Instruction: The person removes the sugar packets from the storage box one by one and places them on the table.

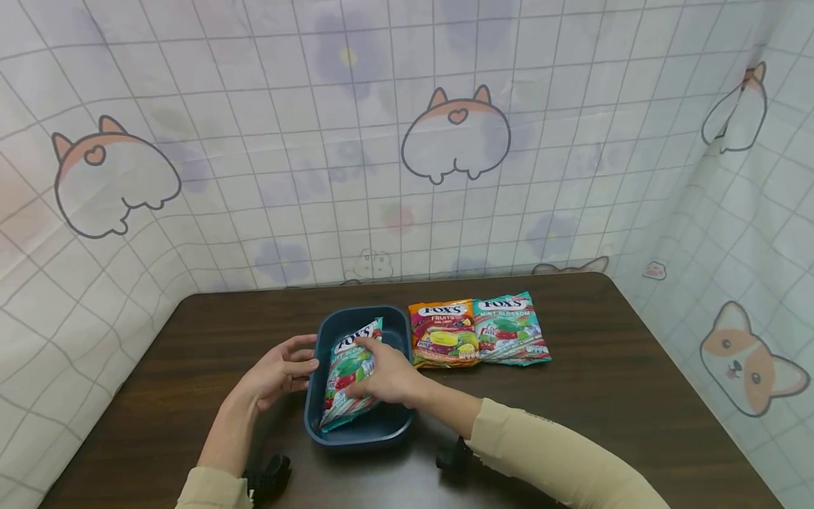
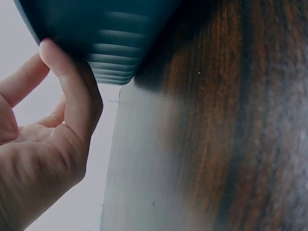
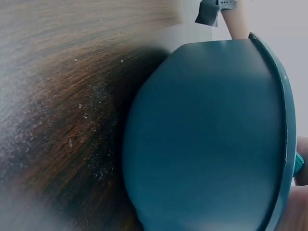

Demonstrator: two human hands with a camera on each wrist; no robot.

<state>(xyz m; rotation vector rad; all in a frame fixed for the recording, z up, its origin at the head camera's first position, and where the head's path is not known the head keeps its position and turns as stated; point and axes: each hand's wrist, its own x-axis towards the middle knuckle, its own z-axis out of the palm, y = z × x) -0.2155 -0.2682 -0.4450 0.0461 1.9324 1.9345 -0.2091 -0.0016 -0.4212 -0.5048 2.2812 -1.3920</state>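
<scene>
A dark blue rectangular tub [image 1: 359, 442] stands on the table with a teal Fox's candy bag [image 1: 343, 364] lying aslant inside. My right hand [image 1: 396, 376] reaches over the tub's right rim and grips this bag between thumb and fingers. From the right wrist camera, the tub's wall [image 3: 207, 134] hides most of that hand; a teal scrap of the bag [image 3: 298, 163] shows past the rim. My left hand [image 1: 280, 369] is at the tub's left side, its loosely bent fingers touching the outer wall, as the left wrist view also shows with a fingertip on the ribbed tub [image 2: 120, 38].
Right of the tub lie an orange and purple Fox's fruits bag [image 1: 444, 336] and a second teal Mint Blossom bag [image 1: 511, 331], side by side. The dark wooden table [image 1: 610, 396] meets a tiled-pattern cloth backdrop [image 1: 286, 177] behind and at the sides.
</scene>
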